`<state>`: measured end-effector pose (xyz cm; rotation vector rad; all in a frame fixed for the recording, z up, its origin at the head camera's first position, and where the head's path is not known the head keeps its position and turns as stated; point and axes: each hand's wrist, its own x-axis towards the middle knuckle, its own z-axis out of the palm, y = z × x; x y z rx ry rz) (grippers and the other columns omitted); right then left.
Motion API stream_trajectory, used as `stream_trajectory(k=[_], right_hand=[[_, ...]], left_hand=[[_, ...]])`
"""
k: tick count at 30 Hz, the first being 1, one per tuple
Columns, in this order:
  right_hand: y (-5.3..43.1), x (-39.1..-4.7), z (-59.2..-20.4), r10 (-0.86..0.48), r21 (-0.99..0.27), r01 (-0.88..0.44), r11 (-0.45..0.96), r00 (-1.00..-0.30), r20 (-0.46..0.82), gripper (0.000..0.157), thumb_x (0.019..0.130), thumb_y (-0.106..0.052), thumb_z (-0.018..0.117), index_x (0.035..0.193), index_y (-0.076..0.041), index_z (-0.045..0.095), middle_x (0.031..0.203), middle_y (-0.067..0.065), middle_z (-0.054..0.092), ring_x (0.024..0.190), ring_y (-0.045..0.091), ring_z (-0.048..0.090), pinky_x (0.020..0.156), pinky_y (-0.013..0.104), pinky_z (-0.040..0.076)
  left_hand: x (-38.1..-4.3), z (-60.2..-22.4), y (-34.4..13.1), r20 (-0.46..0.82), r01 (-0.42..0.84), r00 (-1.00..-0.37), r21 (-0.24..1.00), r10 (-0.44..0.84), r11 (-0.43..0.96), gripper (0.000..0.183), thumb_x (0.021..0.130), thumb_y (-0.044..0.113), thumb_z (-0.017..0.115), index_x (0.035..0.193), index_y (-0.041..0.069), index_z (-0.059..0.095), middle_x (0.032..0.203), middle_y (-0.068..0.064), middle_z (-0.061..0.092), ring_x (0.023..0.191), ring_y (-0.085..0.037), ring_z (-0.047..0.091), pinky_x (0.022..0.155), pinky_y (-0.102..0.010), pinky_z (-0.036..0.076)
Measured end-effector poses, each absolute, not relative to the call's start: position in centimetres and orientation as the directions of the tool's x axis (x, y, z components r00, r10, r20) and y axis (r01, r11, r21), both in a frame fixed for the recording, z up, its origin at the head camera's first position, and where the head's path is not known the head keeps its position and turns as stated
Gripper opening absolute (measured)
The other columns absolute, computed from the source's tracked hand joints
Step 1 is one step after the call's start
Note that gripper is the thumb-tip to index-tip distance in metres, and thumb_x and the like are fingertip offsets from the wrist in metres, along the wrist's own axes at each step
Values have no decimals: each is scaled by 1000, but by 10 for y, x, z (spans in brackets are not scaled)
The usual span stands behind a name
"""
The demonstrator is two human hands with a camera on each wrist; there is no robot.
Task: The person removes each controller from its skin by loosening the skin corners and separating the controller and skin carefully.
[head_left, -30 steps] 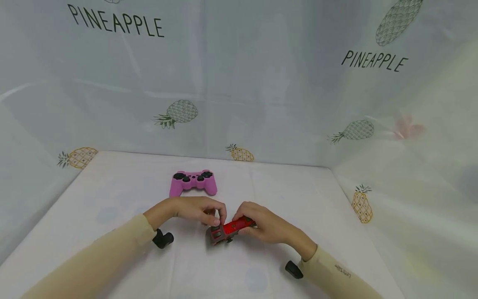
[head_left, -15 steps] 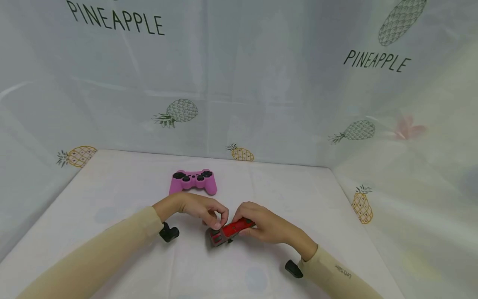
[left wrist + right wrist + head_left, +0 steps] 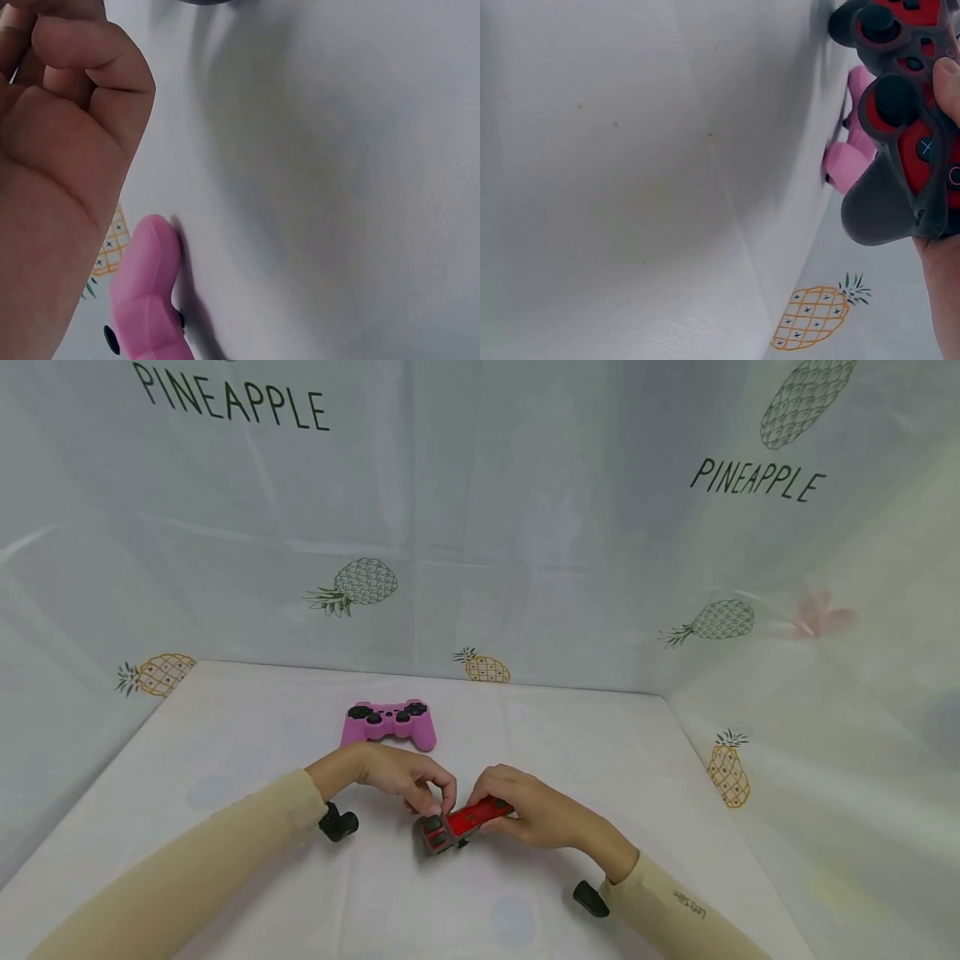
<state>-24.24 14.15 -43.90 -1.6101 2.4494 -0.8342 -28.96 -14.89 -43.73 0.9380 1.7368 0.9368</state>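
In the head view my right hand (image 3: 536,810) grips one end of a red game controller (image 3: 474,816) with a dark grey rubber cover (image 3: 437,833) around it. The right wrist view shows the controller's button face, its black thumbsticks and the dark grip (image 3: 877,202), with my thumb (image 3: 949,86) on the red face. My left hand (image 3: 397,774) has curled fingers, its thumb and index fingertips pinching at the edge of the controller's left end. In the left wrist view the curled left fingers (image 3: 82,60) show, while what they pinch is mostly hidden.
A pink game controller (image 3: 390,722) lies on the white table (image 3: 585,735) behind my left hand. Hanging sheets printed with pineapples (image 3: 487,670) enclose the back and sides. A black wrist camera (image 3: 337,822) sits under the left sleeve, another black camera (image 3: 590,899) by the right.
My left hand shifted slightly right and up, its fingers moving along the controller's left end. That end rolled a little, turning its face more into view. The right hand kept its hold.
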Motion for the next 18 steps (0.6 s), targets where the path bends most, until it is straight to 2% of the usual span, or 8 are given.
stream_trajectory(k=[5,12,18], right_hand=[[142,-243,-439,-878,-475,-833,282,-424,222,35,93,-12,84,119,-24,64,111,-14,62,105,5,55,91,25,51],[142,-239,-437,-883,-478,-830,287,-423,204,26,97,-18,80,117,-21,64,108,-12,60,96,3,53,82,20,49],[139,-235,-432,-878,-476,-834,279,-422,226,26,98,-23,78,118,-15,64,112,-8,65,92,3,55,80,19,50]], left_hand=[[-287,-436,-145,-341,206,-294,890,893,407,7,104,17,67,110,14,67,89,3,59,75,-17,54,73,-32,44],[-282,-437,-148,-301,196,-312,908,901,371,4,106,14,61,104,15,65,80,5,51,57,-12,39,57,-26,35],[-280,-441,-159,-189,167,-378,949,906,268,8,108,14,56,108,8,61,88,4,51,57,-10,32,56,-22,32]])
